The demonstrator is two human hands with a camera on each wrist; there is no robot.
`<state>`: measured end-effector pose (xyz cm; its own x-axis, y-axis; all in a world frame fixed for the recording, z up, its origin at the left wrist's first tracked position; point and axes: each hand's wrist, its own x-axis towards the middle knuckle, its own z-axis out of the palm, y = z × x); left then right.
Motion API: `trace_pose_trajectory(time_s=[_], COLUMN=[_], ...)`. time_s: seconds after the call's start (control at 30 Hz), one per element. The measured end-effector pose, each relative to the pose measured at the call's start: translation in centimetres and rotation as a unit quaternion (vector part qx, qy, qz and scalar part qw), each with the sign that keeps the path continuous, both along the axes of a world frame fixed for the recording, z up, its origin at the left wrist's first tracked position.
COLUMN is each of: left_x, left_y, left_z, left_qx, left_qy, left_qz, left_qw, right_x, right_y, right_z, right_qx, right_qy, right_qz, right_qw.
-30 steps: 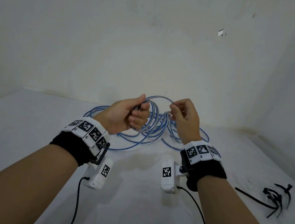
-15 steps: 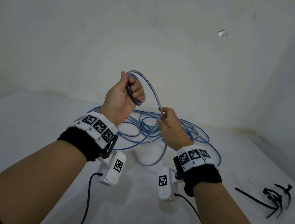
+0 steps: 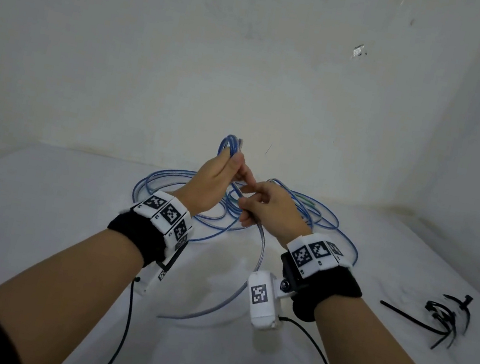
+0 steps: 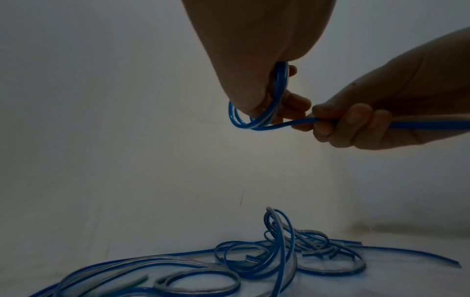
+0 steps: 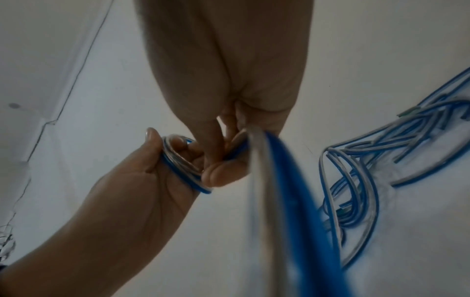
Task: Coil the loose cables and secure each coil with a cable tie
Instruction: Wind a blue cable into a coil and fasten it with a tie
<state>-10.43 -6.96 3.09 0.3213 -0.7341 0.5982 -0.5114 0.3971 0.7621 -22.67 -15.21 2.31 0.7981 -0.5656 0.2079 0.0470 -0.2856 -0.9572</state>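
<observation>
My left hand (image 3: 228, 168) is raised above the table and grips a small coil (image 3: 229, 145) of blue and clear cable, its loops wrapped round the fingers (image 4: 287, 104). Just to its right, my right hand (image 3: 255, 203) pinches the cable strand (image 4: 287, 123) that leads off that coil. From the right hand the strand (image 3: 261, 249) curves down and lies across the near table. The loose blue cables (image 3: 306, 212) lie tangled on the white table behind both hands, seen also as loose blue cables (image 4: 267, 257) in the left wrist view.
A bunch of black cable ties (image 3: 445, 314) lies on the table at the right. White walls close the table (image 3: 37, 211) at the back and right. Black camera leads (image 3: 126, 321) hang from both wrists.
My left hand has come down and to the right with the coil. My right hand has risen to meet it, bringing the strand up to the coil; the trailing loop now lies nearer me.
</observation>
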Motion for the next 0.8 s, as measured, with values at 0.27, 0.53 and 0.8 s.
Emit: trace_pose_trajectory(time_s=[0.27, 0.53, 0.8], left_x=[0.5, 2.2, 0.9], left_y=[0.2, 0.1, 0.5], left_z=[-0.5, -1.0, -1.5], left_qx=[0.097, 0.128, 0.180], left_qy=[-0.227, -0.207, 0.051], left_qz=[0.072, 0.120, -0.028], left_qw=[0.966, 0.962, 0.982], right_x=[-0.8, -2.4, -2.3], right_y=[0.4, 0.4, 0.0], right_z=[0.0, 0.3, 1.3], right_qx=[0.079, 0.016, 0.147], right_qy=[-0.037, 0.039, -0.106], right_qz=[0.025, 0.151, 0.144], right_qw=[0.996, 0.988, 0.973])
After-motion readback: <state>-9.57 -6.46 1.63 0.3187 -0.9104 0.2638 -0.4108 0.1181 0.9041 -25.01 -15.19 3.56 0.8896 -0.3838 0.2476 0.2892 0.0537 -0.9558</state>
